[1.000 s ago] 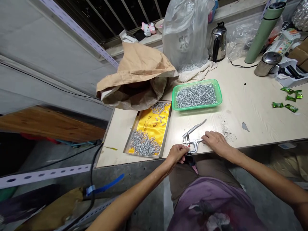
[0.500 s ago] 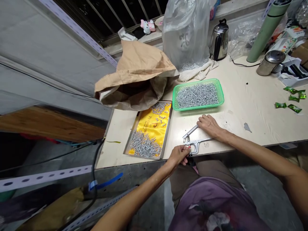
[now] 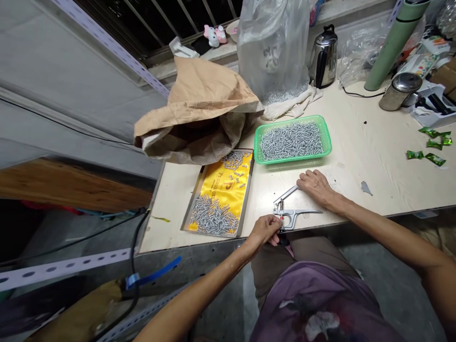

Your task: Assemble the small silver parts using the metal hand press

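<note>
A small grey metal hand press (image 3: 291,219) with a spring and a hinged lever (image 3: 285,194) sits at the table's front edge. My right hand (image 3: 316,187) has its fingers curled over the raised outer end of the lever. The straight lower arm of the press points right, below that hand and apart from it. My left hand (image 3: 265,229) is closed, thumb and fingers pinched beside the plunger under the spring. Whatever its fingertips hold is too small and covered to make out.
Behind the press stands a green basket (image 3: 292,160) full of small metal screw-like parts. Left of it lies a shallow box (image 3: 245,190) with yellow cloth and more parts. A brown paper bag (image 3: 210,95), plastic bag (image 3: 272,52), kettle (image 3: 324,57) and green-wrapped sweets (image 3: 435,159) are farther off.
My right hand has shifted slightly right with the lever end and off the lower arm, whose tip now shows. My left hand stays pinched at the plunger. The view has moved a little.
</note>
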### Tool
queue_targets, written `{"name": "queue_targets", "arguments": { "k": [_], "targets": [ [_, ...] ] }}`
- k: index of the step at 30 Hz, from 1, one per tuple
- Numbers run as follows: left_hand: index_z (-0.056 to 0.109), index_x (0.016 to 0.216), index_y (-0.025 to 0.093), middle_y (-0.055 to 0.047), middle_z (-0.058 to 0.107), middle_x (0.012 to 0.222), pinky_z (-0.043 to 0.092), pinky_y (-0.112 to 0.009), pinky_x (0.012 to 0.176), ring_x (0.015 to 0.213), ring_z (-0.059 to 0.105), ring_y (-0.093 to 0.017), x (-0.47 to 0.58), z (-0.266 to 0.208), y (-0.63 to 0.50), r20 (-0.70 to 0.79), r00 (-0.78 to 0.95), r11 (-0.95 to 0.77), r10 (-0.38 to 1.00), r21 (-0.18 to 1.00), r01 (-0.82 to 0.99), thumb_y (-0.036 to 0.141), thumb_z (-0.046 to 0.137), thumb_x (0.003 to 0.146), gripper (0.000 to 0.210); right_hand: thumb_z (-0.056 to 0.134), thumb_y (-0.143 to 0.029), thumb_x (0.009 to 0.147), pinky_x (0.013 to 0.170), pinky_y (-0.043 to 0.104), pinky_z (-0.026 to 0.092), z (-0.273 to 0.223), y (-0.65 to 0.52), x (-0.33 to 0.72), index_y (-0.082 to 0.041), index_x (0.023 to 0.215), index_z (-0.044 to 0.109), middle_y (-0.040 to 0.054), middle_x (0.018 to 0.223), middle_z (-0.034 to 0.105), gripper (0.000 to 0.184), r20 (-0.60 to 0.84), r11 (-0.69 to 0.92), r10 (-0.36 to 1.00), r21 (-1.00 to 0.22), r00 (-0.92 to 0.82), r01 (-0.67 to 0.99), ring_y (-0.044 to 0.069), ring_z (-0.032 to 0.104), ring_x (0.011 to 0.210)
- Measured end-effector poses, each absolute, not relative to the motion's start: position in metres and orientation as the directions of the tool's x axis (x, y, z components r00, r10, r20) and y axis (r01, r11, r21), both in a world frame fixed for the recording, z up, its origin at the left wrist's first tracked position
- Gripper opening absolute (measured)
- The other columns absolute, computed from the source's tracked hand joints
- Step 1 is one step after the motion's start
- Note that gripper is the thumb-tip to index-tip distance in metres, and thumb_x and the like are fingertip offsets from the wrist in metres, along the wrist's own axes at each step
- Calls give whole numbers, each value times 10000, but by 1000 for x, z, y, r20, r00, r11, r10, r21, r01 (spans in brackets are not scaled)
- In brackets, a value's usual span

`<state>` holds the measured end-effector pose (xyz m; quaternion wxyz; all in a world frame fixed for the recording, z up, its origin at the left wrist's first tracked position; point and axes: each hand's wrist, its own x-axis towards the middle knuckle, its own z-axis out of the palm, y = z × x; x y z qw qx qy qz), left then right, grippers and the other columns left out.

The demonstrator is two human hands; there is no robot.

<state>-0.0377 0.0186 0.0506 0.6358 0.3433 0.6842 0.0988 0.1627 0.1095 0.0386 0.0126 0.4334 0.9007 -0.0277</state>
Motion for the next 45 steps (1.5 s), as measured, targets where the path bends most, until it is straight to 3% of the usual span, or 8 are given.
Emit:
{"name": "queue_targets", "arguments": {
  "k": [8, 12, 19, 27, 32, 35, 38, 45],
  "targets": [
    [488, 692, 147, 82, 491, 424, 401, -138, 328, 303, 497, -70, -34, 55, 19, -816, 18, 767, 578, 551, 330, 186, 579, 835, 174, 413, -88, 929, 705, 343, 237, 39, 99, 168, -170, 883, 638, 87, 874, 615, 244, -25, 596, 802, -27, -597, 802, 229, 439, 866],
    [495, 689, 142, 84, 488, 428, 395, -135, 330, 299, 492, -66, -33, 55, 20, -821, 10, 775, 571, 544, 322, 197, 601, 827, 183, 541, -275, 919, 742, 341, 267, 47, 89, 170, -132, 953, 631, 99, 931, 618, 172, -31, 599, 796, -107, -604, 794, 237, 449, 900],
    [506, 708, 141, 87, 491, 432, 390, -121, 338, 306, 489, -53, -34, 54, 19, -817, 23, 771, 576, 552, 317, 258, 643, 814, 209, 628, -685, 729, 830, 399, 300, 55, 81, 190, -116, 1148, 574, 144, 1034, 610, 709, -49, 682, 707, -220, -706, 698, 299, 463, 970],
    [547, 738, 142, 68, 509, 485, 423, -158, 407, 354, 503, -62, -43, 47, 18, -806, 48, 726, 591, 556, 405, 390, 679, 776, 283, 701, -514, 744, 812, 386, 321, 39, 64, 190, -130, 1189, 544, 133, 1052, 586, 608, -47, 627, 757, -225, -651, 746, 286, 468, 960],
    [626, 879, 161, -35, 636, 770, 511, -280, 694, 737, 630, -166, -42, 49, 16, -315, 89, 129, 945, 608, 784, 323, 584, 853, 169, 722, -450, 763, 809, 369, 303, 41, 65, 179, -103, 1112, 576, 126, 1006, 594, 513, -43, 656, 739, -177, -672, 734, 270, 469, 943],
    [577, 1119, 180, -102, 608, 1129, 470, -378, 899, 1054, 556, -238, -33, 47, 27, -45, 324, -265, 945, 476, 838, 311, 618, 840, 311, 722, -396, 784, 820, 372, 299, 53, 72, 166, -97, 1149, 558, 123, 1036, 598, 500, -54, 687, 712, -147, -700, 711, 264, 472, 964],
    [463, 1267, 180, -136, 523, 1279, 436, -426, 947, 1141, 487, -271, -24, 41, 45, -32, 477, -436, 878, 358, 826, 340, 653, 817, 513, 707, -412, 798, 822, 373, 308, 62, 78, 156, -100, 1126, 567, 119, 1035, 601, 474, -105, 695, 696, -150, -710, 704, 259, 481, 963],
    [458, 1255, 161, -109, 545, 1110, 431, -420, 905, 1037, 499, -270, -21, 35, 73, -164, 583, -525, 796, 293, 799, 360, 739, 723, 634, 795, -387, 703, 771, 336, 385, 64, 76, 155, -124, 1137, 569, 127, 1069, 593, 555, -163, 606, 770, -115, -617, 787, 266, 503, 984]
  ]
}}
